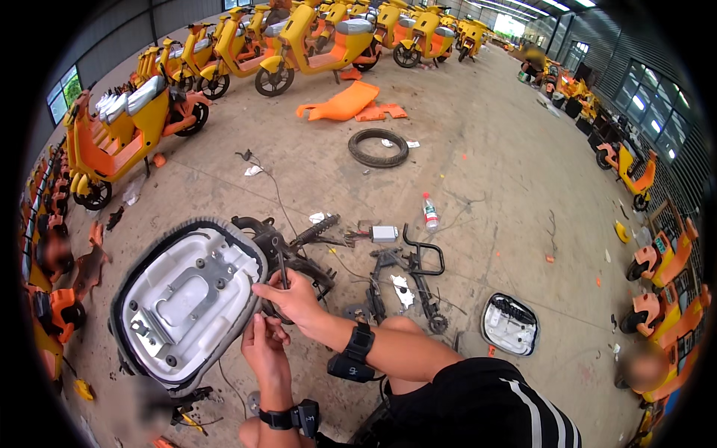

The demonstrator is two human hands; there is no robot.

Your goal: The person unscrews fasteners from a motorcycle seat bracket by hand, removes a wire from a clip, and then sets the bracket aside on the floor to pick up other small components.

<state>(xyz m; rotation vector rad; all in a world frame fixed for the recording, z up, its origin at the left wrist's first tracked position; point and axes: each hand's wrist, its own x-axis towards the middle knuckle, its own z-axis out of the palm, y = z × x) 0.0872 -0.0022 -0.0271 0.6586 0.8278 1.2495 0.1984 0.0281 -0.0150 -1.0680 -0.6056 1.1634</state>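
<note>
An upturned scooter seat (187, 302) lies in front of me on the left. Its white plastic underside carries a metal plate and several dark round bolts or rubber feet, and a dark grey cover edge runs around it. My right hand (297, 300) is closed at the seat's right edge, around a slim dark rod-like tool (283, 267) that points up; its exact kind does not show. Just below, my left hand (267, 349) has its fingers curled, thumb and forefinger close together by the seat's lower right edge. What they pinch, if anything, is hidden.
Black frame parts (299, 257) lie beyond the seat, with a silver box (385, 234) and a bottle (430, 212) farther right. A smaller upturned seat (510, 324) is at right. A tyre (378, 148), orange panels (340, 102) and rows of yellow scooters (317, 45) stand farther off.
</note>
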